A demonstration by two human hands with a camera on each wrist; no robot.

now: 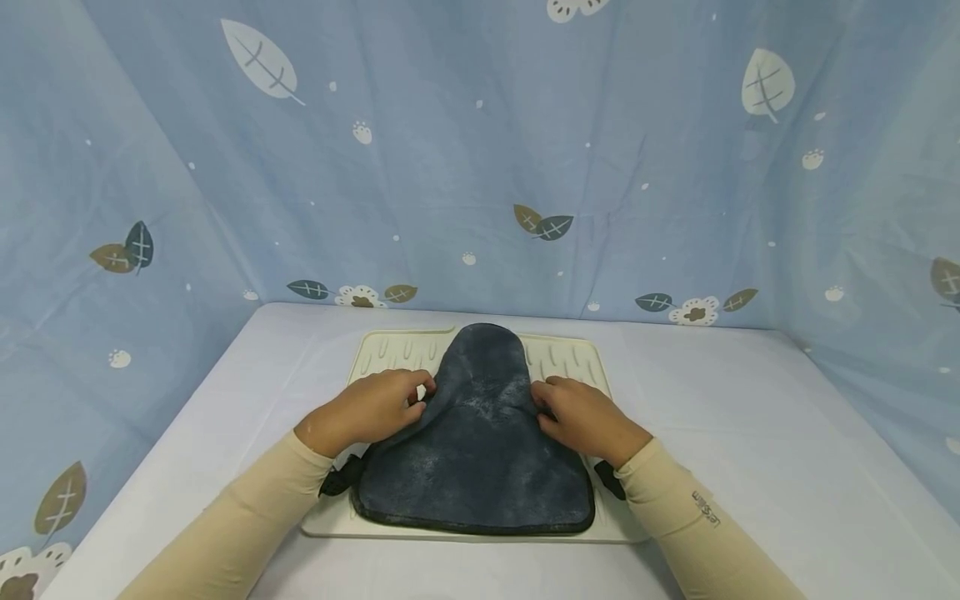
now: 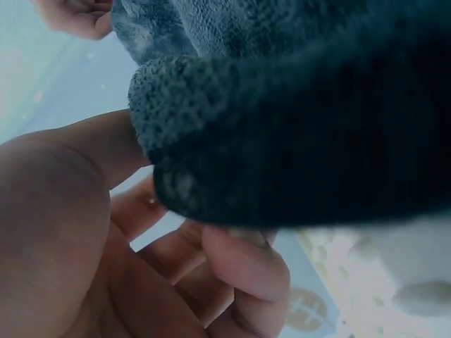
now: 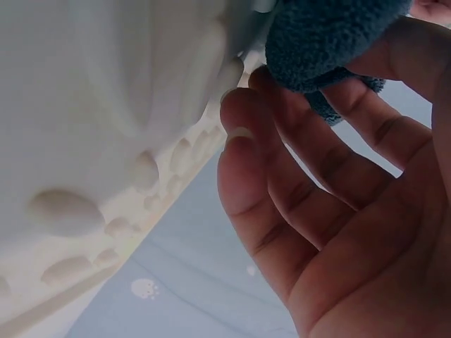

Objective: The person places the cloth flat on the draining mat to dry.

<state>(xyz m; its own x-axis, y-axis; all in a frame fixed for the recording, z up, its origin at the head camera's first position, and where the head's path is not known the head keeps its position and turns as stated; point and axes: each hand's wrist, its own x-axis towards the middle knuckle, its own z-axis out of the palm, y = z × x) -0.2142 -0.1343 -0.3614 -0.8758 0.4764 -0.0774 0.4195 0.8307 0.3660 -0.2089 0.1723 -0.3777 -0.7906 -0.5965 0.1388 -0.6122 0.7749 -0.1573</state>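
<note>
A dark blue-grey fleecy cloth (image 1: 480, 467) with a black bound edge lies over a cream ridged board (image 1: 405, 350). Its far part narrows to a rounded end, while the near edge lies wide and flat. My left hand (image 1: 378, 406) pinches the cloth's left side between thumb and fingers; in the left wrist view the fold of cloth (image 2: 190, 105) sits against the thumb. On the opposite side my right hand (image 1: 581, 417) holds the cloth's right edge. The right wrist view shows plush cloth (image 3: 331, 42) between thumb and fingers, with the other fingers curved close beside the board.
The board rests on a white-covered table (image 1: 750, 467). Behind and at both sides hangs a blue curtain (image 1: 465, 150) with leaf and paw prints. A black strap (image 1: 342, 477) shows at the left wrist, and another strap (image 1: 609, 480) at the right.
</note>
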